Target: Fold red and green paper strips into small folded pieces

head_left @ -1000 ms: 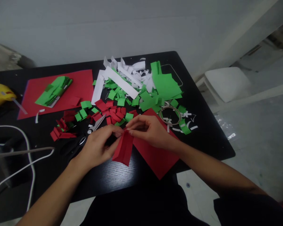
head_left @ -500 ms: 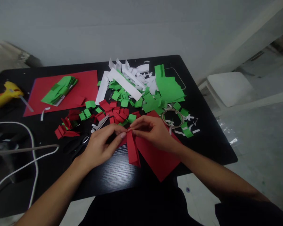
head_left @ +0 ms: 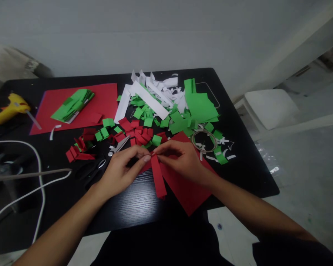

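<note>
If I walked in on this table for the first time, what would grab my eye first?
Probably the heap of red, green and white paper pieces, bright across the middle of the black table. Nearer the wearer, the left hand and right hand pinch the upper end of a folded red strip. At the far left, a yellow glue gun stands out.

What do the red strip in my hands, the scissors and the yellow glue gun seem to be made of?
Red strip: likely matte paper or thin card, given its flat faces and straight edges.
Scissors: silvery-grey blades, probably metal; dark handles, perhaps plastic, though too dim to be sure.
Glue gun: probably molded plastic, judging by its evenly yellow body.
</note>
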Available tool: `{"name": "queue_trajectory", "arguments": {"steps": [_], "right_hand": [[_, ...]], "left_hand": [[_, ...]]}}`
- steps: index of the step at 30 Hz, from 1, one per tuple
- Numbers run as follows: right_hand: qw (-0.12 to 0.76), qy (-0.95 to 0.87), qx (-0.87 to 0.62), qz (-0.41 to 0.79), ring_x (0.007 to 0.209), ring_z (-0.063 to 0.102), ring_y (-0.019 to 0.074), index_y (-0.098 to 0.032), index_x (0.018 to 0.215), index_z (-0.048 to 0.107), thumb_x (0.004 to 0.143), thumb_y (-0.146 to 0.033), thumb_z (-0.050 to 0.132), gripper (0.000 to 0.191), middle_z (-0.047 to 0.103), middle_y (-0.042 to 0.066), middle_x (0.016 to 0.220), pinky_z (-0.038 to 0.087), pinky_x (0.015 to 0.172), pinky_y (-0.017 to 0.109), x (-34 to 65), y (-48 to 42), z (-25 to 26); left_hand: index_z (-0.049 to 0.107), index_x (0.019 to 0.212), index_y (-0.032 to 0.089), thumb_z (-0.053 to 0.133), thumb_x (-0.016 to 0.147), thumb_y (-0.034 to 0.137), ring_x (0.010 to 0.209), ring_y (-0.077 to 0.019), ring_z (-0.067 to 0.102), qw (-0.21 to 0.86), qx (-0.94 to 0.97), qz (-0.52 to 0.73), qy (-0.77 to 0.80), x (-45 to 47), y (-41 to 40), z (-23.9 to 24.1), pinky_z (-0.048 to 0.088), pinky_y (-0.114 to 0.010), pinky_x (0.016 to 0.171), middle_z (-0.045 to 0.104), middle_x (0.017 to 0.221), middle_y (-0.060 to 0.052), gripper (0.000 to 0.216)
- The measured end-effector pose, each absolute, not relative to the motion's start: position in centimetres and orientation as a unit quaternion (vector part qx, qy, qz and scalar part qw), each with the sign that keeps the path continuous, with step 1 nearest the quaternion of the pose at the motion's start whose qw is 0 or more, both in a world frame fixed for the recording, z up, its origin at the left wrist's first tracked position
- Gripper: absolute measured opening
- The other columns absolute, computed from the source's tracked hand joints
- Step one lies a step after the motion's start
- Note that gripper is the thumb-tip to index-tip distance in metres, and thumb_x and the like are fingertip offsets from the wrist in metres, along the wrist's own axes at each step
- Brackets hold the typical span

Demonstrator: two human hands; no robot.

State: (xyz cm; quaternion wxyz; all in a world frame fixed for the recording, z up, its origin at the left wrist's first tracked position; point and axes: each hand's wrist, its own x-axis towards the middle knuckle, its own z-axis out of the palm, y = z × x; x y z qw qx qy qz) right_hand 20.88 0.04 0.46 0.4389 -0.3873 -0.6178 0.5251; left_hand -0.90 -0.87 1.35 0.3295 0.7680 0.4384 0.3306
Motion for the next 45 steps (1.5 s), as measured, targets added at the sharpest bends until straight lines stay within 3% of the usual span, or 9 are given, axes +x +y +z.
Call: {"name": "queue_trajectory", "arguments": {"steps": [8,19,30,45], "right_hand": [[0.445,-0.682,-0.365,0.451,0.09,0.078,0.0176,-0.023,0.094,0.08,0.093,-0.017,0.074,0.009,0.083,0.002,0.096,0.061,0.086,0.03,21.02,0.02,0.71],[0.436,-0.635,-0.371,0.518,0.087,0.077,0.0169,-0.022,0.091,0.081,0.09,-0.018,0.078,0.005,0.082,0.002,0.092,0.059,0.081,0.026,20.93,0.04,0.54],[0.447,-0.702,-0.341,0.437,0.088,0.076,0.0178,-0.024,0.095,0.079,0.096,-0.021,0.073,0.007,0.081,0.003,0.095,0.059,0.084,0.03,21.15,0.07,0.61],[0.438,-0.671,-0.369,0.471,0.089,0.077,0.0182,-0.023,0.093,0.079,0.093,-0.021,0.075,0.004,0.082,0.003,0.095,0.06,0.082,0.029,20.94,-0.18,0.34]], "left_hand": [[0.069,0.099,0.02,0.062,0.1,0.023,0.073,-0.0113,0.067,0.348,0.758,0.332,0.439,-0.97,-1.04,1.42,0.053,-0.021,0.069,0.071,0.082,0.003,0.008],[0.07,0.098,0.02,0.06,0.102,0.028,0.074,-0.0128,0.067,0.362,0.751,0.324,0.447,-1.07,-1.03,1.36,0.052,-0.022,0.068,0.072,0.083,0.001,0.014],[0.073,0.094,0.019,0.063,0.099,0.03,0.072,-0.0139,0.068,0.374,0.736,0.336,0.453,-0.82,-1.11,1.78,0.054,-0.024,0.067,0.073,0.08,0.0,0.015],[0.068,0.099,0.019,0.058,0.103,0.025,0.077,-0.0136,0.067,0.348,0.764,0.334,0.429,-0.96,-1.22,1.57,0.052,-0.024,0.072,0.071,0.086,-0.001,0.013]]}}
